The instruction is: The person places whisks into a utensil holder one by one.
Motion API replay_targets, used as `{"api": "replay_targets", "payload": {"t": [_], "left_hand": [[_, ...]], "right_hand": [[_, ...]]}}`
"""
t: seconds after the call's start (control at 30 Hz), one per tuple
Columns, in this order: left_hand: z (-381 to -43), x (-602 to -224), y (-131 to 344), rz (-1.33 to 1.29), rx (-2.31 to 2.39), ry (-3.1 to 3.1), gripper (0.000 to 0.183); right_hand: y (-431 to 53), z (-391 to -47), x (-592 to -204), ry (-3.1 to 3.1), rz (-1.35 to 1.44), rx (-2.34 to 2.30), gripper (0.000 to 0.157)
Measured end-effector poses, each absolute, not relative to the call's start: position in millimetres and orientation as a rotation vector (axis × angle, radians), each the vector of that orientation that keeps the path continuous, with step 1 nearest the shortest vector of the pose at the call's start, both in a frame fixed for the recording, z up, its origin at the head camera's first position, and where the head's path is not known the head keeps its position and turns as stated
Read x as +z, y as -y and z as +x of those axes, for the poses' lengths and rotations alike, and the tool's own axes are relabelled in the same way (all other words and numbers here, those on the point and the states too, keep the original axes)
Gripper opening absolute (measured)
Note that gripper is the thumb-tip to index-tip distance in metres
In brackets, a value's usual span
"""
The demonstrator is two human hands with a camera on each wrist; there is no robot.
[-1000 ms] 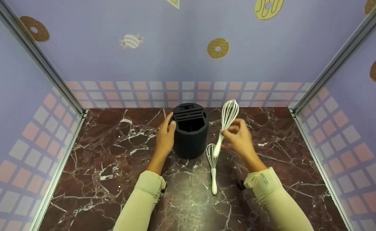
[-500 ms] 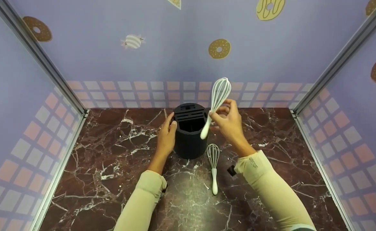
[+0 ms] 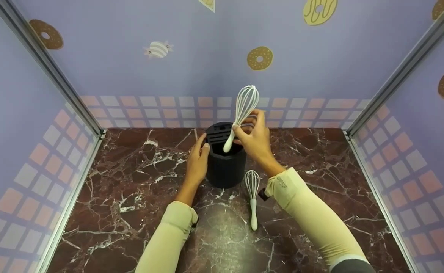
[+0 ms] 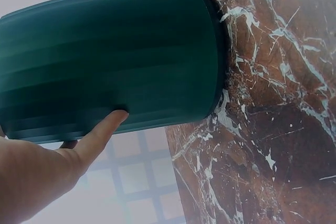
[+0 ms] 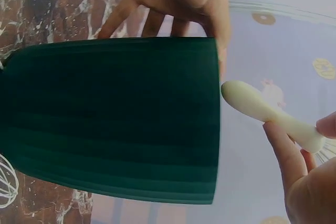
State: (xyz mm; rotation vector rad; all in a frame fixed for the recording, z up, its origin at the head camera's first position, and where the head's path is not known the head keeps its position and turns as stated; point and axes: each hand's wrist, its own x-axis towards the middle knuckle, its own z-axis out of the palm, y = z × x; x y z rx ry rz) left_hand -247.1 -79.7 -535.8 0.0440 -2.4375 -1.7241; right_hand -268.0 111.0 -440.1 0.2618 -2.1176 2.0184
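Note:
A dark utensil holder [image 3: 225, 170], green in the wrist views, stands upright with slots and a larger opening in its top. My left hand [image 3: 197, 161] rests against its left side near the rim, fingers fairly straight; a straight finger [image 4: 105, 132] touches the wall in the left wrist view. My right hand [image 3: 256, 138] pinches a white whisk [image 3: 246, 102] where handle meets wires. The whisk is tilted, wires up; its handle [image 5: 252, 100] points down over the holder, its end right at the rim level in the right wrist view. A smaller whisk [image 3: 253, 212] lies on the table.
The brown marbled table [image 3: 131, 227] is enclosed by a patterned back wall [image 3: 206, 57] and side walls, with metal rails [image 3: 70, 212] along the edges. The smaller whisk lies just in front of the holder, close to my right sleeve [image 3: 301, 204].
My right hand has raised the whisk and carried it leftward, from beside the holder to above its opening. My left hand, the holder and the lying whisk have stayed in place.

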Motion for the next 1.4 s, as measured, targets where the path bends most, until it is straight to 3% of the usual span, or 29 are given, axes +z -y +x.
{"api": "replay_targets", "payload": {"t": [1.4], "left_hand": [[-248,-538,78,0.065,-1.690,2.429,0.047]], "right_hand": [[-92,-272,-471,2.570,0.307,1.399,0.046]]}}
